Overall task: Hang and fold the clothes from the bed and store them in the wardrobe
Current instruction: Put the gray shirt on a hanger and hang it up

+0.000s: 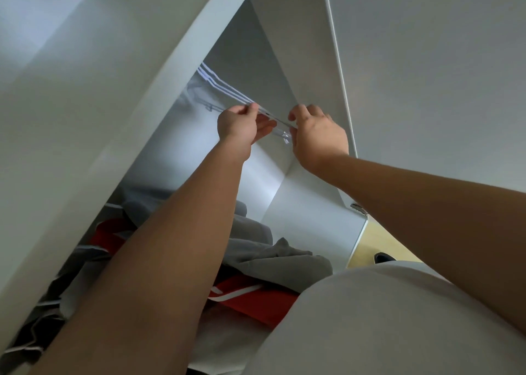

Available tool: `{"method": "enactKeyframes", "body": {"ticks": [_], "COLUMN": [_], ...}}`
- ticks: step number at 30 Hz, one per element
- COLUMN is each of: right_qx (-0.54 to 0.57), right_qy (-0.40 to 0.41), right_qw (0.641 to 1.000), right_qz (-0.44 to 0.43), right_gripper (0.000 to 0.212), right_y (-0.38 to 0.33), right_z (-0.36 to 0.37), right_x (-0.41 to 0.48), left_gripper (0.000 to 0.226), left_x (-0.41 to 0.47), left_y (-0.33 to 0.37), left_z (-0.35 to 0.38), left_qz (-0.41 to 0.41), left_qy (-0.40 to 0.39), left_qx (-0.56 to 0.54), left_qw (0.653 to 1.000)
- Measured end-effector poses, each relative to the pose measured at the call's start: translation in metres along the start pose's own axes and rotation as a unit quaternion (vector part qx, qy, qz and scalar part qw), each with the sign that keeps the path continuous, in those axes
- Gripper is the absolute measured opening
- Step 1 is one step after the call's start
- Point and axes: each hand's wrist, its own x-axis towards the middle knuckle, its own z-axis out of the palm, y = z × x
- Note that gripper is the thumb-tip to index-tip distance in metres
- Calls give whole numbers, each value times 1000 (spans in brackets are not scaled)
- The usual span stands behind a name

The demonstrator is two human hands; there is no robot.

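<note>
Clear hanger held at the wardrobe rail by both hands

A clear plastic hanger [280,127] is pinched between the fingers of the left hand [237,125] and the right hand [317,135], both closed lightly on it, high up inside the wardrobe [299,198], just below the white rail [225,85]. Grey clothes [273,255] and a red garment [247,297] are piled nearer, lower in the wardrobe. The hanger is judged light, stiff and rather brittle, and smooth enough to slip; it is best taken by its shoulders, near the hook. The clothes are judged soft and limp.
</note>
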Motion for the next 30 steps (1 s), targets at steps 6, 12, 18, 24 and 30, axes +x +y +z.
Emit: {"method": "enactKeyframes", "body": {"ticks": [6, 12, 18, 24, 30], "right_qx": [22, 48, 55, 48, 61], "right_qy": [36, 26, 26, 35, 77], "right_qw": [999, 998, 996, 996, 995], "right_qz": [-18, -36, -58, -60, -28], "right_gripper": [16, 23, 24, 21, 20], "right_y": [5, 10, 14, 34, 44], "right_z": [-9, -18, -30, -39, -44], "right_x": [-4, -14, -21, -45, -84], "left_gripper": [15, 14, 8, 11, 23], "left_x": [-14, -34, -58, -86, -115], "left_y": [-2, 1, 9, -3, -15], "left_z": [4, 6, 10, 12, 12], "left_qz": [44, 63, 70, 81, 136], "left_qy": [52, 62, 84, 76, 61], "left_qx": [-15, -38, -43, -30, -94], "left_qw": [998, 995, 993, 993, 984]}}
